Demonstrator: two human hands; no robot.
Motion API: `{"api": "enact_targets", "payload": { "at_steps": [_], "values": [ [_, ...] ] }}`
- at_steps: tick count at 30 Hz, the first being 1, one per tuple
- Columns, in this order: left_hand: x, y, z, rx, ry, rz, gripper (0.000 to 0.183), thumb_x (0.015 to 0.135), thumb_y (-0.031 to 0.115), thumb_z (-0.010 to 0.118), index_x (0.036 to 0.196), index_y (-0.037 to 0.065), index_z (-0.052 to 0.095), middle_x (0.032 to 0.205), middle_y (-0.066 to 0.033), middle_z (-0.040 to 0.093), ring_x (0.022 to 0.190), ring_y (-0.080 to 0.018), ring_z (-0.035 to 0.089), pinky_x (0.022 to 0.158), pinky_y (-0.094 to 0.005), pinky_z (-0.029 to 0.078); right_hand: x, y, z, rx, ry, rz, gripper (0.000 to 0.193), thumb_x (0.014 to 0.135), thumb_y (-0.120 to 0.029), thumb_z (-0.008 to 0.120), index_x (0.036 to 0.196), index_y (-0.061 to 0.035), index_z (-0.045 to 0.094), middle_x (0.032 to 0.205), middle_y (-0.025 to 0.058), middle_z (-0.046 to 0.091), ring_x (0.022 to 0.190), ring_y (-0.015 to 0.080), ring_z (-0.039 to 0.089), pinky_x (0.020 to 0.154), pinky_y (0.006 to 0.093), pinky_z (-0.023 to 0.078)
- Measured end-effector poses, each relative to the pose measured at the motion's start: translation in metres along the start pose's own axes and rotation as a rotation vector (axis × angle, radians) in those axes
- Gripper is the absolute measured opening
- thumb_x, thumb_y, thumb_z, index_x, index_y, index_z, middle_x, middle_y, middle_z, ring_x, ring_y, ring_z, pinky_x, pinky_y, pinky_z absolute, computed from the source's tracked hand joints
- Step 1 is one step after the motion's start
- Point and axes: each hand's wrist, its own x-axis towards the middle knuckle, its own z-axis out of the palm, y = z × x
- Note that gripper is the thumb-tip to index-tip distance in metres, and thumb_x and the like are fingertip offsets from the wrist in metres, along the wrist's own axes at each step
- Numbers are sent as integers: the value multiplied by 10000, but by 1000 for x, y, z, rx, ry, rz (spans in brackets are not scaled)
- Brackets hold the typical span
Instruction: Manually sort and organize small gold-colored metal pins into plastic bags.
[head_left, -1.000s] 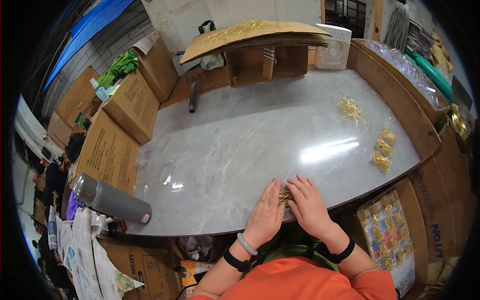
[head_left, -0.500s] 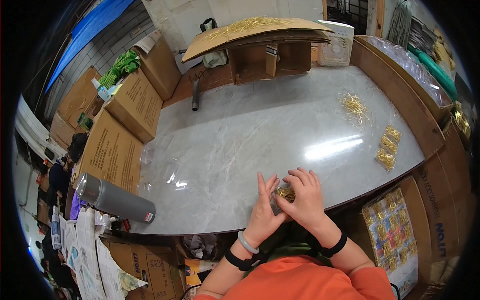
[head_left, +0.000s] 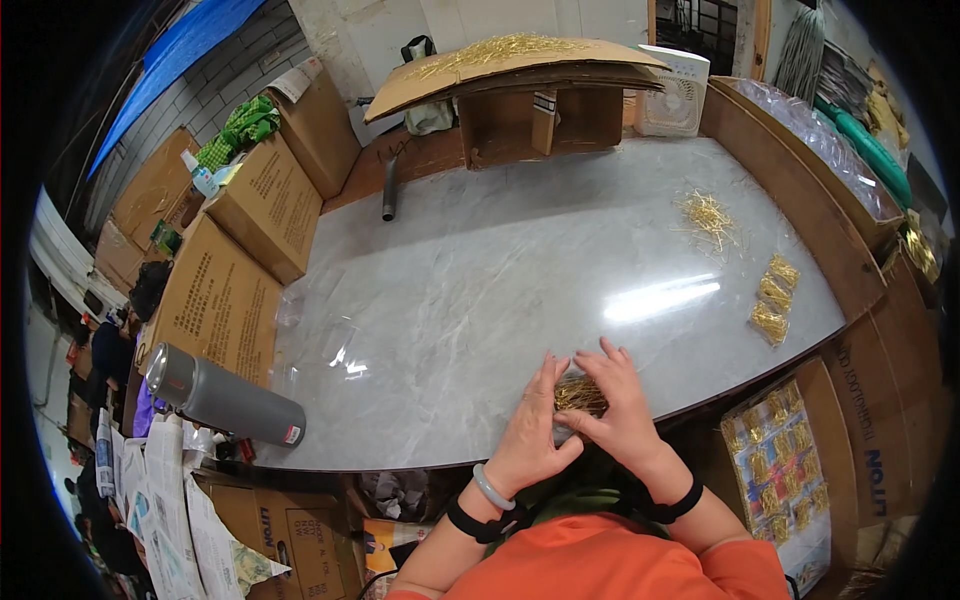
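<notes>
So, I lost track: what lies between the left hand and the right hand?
In the head view, a bundle of thin gold strips lies between the left hand and right hand.

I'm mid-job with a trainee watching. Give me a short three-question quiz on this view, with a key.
1. True or false: the loose gold pile lies farther right than the gold bundle between the left hand and right hand.
2. Which wrist wears the pale bangle?
3. Toward which end of the grey tabletop is the grey bottle? A: right; B: left; C: far.

Key: 1 true; 2 left; 3 B.
</notes>
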Motion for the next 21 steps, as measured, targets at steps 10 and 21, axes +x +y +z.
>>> {"api": "enact_targets", "payload": {
  "at_steps": [10,21],
  "values": [
    [4,9,11,258,-29,-22,526,1012,157,567,1483,-40,440,1509,-239,447,1418,-441,405,1148,-485,380,-7,32,-34,53,-145,-33,604,868,-175,785,1398,-19,541,1340,193,630,1391,390,490,1201,529,308],
    [3,15,18,340,15,-28,459,994,90,547,1419,-71,487,1483,-267,448,1398,-451,418,1126,-486,414,-33,-8,14,-355,197,-67,527,907,-17,649,1402,74,493,1340,228,614,1290,426,567,1168,620,304]
  ]
}}
